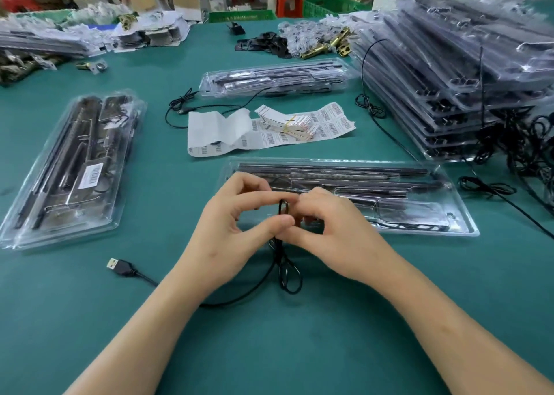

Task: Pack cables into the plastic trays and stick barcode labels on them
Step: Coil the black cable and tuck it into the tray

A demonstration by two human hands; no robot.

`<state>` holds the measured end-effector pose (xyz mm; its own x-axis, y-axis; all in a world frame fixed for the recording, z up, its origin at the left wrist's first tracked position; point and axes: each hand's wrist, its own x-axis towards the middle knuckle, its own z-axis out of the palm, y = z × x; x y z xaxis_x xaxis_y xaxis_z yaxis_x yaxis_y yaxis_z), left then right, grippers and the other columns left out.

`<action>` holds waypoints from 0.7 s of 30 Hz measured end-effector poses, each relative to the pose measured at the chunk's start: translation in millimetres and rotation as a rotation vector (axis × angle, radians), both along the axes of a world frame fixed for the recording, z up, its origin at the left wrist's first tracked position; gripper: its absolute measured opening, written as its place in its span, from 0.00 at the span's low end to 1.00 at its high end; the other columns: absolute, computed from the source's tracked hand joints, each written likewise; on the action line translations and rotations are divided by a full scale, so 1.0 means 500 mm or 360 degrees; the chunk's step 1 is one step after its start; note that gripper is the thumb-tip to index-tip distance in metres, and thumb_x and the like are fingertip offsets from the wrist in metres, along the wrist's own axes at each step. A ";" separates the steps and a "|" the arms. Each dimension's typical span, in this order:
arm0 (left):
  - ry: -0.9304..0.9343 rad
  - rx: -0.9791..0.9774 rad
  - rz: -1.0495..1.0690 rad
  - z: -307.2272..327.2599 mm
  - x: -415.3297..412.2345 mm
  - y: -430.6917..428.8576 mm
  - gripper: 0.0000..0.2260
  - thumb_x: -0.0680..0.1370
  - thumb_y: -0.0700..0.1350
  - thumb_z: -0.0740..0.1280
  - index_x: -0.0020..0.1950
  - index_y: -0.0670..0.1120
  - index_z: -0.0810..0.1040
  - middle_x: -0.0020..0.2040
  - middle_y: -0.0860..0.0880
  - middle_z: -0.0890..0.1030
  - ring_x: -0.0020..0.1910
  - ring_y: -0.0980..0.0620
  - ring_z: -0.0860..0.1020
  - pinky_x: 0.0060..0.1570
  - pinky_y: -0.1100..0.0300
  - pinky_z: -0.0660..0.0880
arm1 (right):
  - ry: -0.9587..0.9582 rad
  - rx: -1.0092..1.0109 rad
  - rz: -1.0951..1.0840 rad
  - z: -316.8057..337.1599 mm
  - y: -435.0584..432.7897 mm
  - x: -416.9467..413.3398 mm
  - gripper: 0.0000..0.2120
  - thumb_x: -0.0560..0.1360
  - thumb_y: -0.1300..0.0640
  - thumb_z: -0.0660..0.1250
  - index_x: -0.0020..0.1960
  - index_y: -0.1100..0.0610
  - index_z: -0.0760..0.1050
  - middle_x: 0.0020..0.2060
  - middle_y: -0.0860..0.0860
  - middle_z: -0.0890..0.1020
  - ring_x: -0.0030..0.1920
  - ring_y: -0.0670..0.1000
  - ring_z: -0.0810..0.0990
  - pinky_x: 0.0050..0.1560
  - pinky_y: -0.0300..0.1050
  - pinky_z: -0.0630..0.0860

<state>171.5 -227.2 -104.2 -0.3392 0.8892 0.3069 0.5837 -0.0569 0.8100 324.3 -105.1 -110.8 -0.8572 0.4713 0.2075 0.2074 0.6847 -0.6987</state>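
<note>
Both hands meet over the near edge of a clear plastic tray (461, 223) holding black rods. My left hand (230, 232) pinches a folded bundle of thin black cable (284, 270) between thumb and forefinger. My right hand (332, 232) grips the same bundle from the right, its fingertips hidden. Loops of the cable hang below the hands, and its tail runs left under my left forearm to a USB plug (118, 267) lying on the green table. A sheet of barcode labels (326, 124) lies behind the tray.
A packed tray with a label (72, 169) lies at the left, another tray (275, 78) at the back centre. A tall stack of trays (455, 73) fills the right side, with loose black cables (521, 151) beside it. Brass parts and clutter line the far edge.
</note>
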 end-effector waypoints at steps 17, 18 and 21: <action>-0.0592 -0.0972 -0.0088 0.009 -0.032 -0.034 0.18 0.70 0.65 0.73 0.47 0.51 0.86 0.30 0.50 0.79 0.23 0.52 0.68 0.25 0.66 0.66 | 0.0158 -0.0182 -0.0163 -0.026 -0.010 0.001 0.06 0.79 0.49 0.69 0.48 0.48 0.84 0.38 0.41 0.80 0.45 0.46 0.77 0.49 0.53 0.75; -0.0640 -0.0991 -0.0120 0.008 -0.031 -0.035 0.17 0.72 0.63 0.74 0.47 0.50 0.85 0.31 0.49 0.79 0.22 0.52 0.68 0.25 0.66 0.66 | 0.0153 -0.0194 -0.0158 -0.026 -0.009 0.002 0.06 0.79 0.50 0.69 0.48 0.48 0.84 0.38 0.42 0.80 0.45 0.46 0.78 0.49 0.54 0.75; -0.0572 -0.0977 -0.0163 0.006 -0.031 -0.037 0.09 0.76 0.56 0.76 0.48 0.52 0.83 0.35 0.49 0.84 0.21 0.51 0.74 0.28 0.67 0.70 | 0.0149 -0.0236 -0.0160 -0.025 -0.007 0.003 0.05 0.79 0.51 0.70 0.48 0.48 0.84 0.39 0.42 0.81 0.46 0.47 0.79 0.50 0.55 0.76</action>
<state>155.9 -245.6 -101.2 -0.2312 0.8983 -0.3737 0.2910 0.4304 0.8545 325.6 -108.8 -123.4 -0.7845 0.5850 0.2059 0.1990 0.5520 -0.8098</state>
